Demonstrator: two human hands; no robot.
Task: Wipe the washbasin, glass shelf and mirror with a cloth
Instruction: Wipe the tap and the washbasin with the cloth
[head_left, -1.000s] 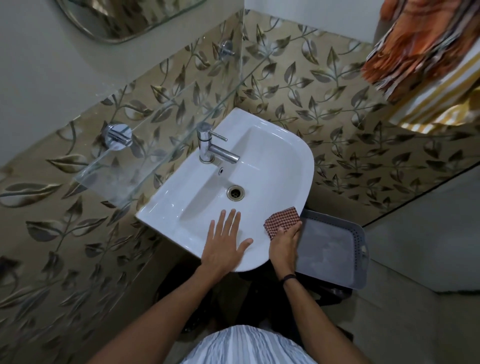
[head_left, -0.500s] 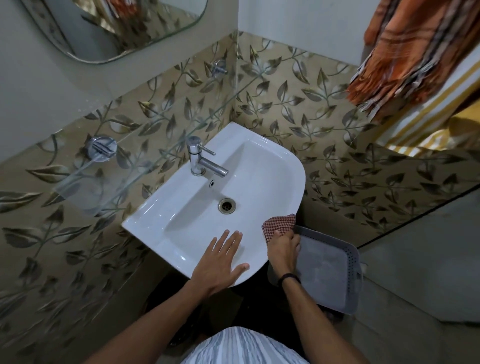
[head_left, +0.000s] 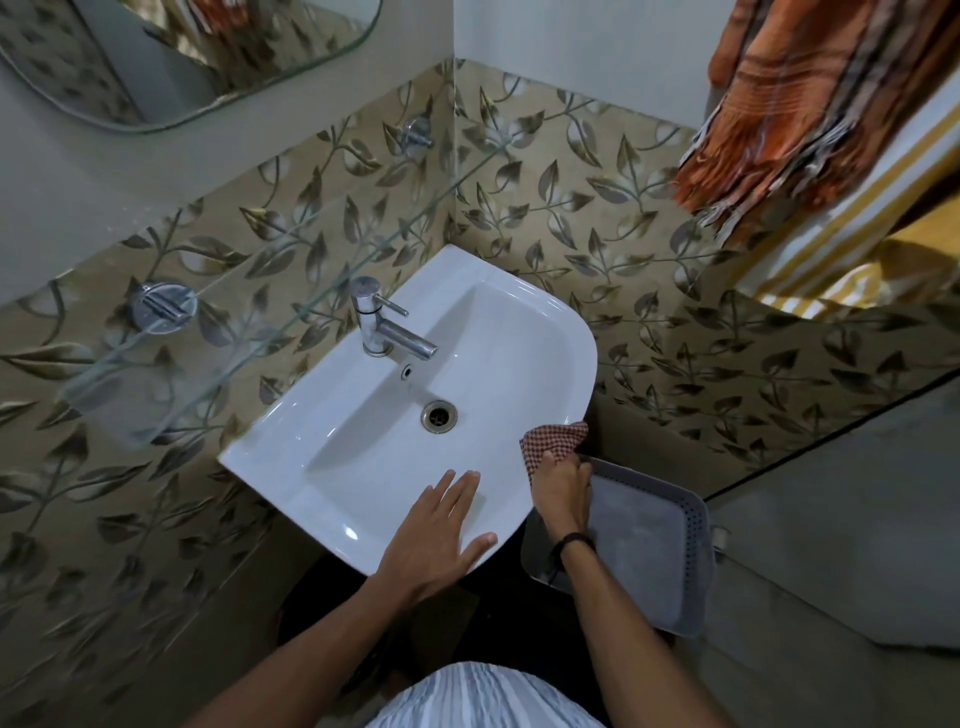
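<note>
The person's left hand lies flat on the front rim of the white ceramic washbasin, fingers straight and slightly spread. Their right hand grips a bunched red-and-white checked cloth against the basin's right front edge, just above a grey perforated plastic basket. A chrome tap stands at the back. The clear glass shelf runs along the leaf-patterned tiles, below the rounded mirror.

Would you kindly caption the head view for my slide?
Right hand holds a checked cloth at the washbasin rim; left hand rests flat on it.
</note>
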